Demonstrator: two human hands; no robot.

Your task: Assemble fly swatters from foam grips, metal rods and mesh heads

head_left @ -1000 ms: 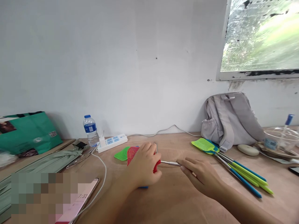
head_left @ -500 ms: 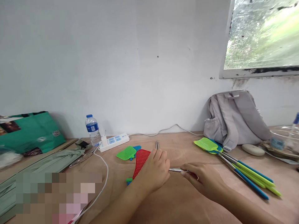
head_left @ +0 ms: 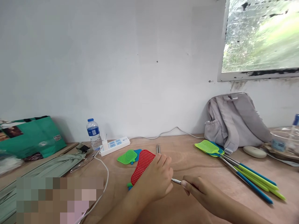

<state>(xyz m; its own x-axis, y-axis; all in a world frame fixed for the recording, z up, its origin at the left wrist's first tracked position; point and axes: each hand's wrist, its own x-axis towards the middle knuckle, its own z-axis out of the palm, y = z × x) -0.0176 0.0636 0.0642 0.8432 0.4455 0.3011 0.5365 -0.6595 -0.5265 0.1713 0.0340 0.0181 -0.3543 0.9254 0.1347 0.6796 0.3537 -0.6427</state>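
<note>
My left hand [head_left: 161, 175] is closed around the neck of a red fly swatter head [head_left: 143, 165], whose perforated paddle sticks out to the left. A silver metal rod [head_left: 177, 181] runs between my hands, slanting down to the right. My right hand [head_left: 198, 188] is closed on the rod's other end, thumb on top. The join inside my left hand is hidden. Beyond my left hand lie two metal rods [head_left: 158, 148]. A green swatter head [head_left: 127, 156] and a blue swatter head [head_left: 136, 155] lie to the left, partly overlapping.
Several swatters with blue and lime handles [head_left: 253, 179] lie at the right, near a grey backpack [head_left: 235, 121]. A power strip [head_left: 115, 145], white cable [head_left: 106, 174] and water bottle [head_left: 94, 133] stand left, with a green bag [head_left: 35, 137] beyond. A clear bowl [head_left: 281, 140] sits far right.
My right hand has moved down, so the rod now slants instead of lying nearly level. The red swatter head has turned slightly, with more of it showing. The whole view has shifted a little.
</note>
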